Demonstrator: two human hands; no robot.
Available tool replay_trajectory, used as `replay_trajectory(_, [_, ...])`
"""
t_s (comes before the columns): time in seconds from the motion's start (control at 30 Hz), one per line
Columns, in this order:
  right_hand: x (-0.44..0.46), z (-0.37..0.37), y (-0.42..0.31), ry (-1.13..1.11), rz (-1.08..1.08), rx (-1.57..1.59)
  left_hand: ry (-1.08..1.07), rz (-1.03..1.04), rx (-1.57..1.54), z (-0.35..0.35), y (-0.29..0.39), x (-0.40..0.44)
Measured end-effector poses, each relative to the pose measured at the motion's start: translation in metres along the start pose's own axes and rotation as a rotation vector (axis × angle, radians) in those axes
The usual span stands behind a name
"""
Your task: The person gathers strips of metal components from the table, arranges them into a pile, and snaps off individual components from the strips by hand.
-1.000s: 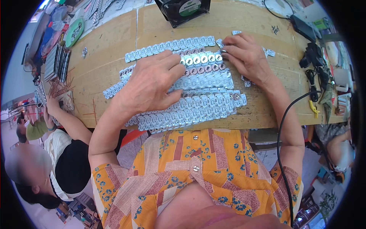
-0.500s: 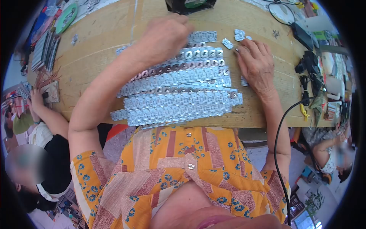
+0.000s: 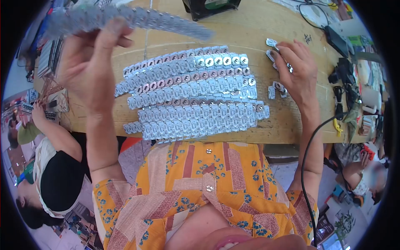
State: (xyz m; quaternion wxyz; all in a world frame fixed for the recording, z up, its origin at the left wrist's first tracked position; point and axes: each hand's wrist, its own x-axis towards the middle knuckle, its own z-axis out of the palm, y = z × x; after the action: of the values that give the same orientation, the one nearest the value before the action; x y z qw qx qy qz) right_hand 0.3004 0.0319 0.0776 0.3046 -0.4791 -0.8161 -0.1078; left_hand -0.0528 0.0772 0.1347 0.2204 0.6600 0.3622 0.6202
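Metal strip point(image 3: 143, 18): raised over the far-left part of the table point(image 3: 258, 27), blurred. Left hand point(image 3: 89, 68) has it pinched, thumb against fingers. Overlapping strip rows point(image 3: 196, 113) lie between the hands, toward the body. Right hand point(image 3: 299, 66) is at small loose pieces point(image 3: 271, 92); can't tell if it grips one. Black box point(image 3: 211, 9) beyond.

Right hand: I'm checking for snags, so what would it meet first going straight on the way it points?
The right hand would probably meet the loose metal piece just ahead, up-left in the picture; depth is unclear, so they may already touch.
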Motion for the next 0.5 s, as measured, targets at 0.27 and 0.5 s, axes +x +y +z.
replay_trajectory(0.27, [0.008, 0.015, -0.018, -0.194, 0.38, 0.422, -0.175, -0.95, -0.408, -0.036, -0.046, -0.045])
replay_trajectory(0.5, [0.005, 0.033, -0.012, -0.342, 0.498, 0.458, -0.651, -0.369, 0.197, -0.024, -0.024, -0.028])
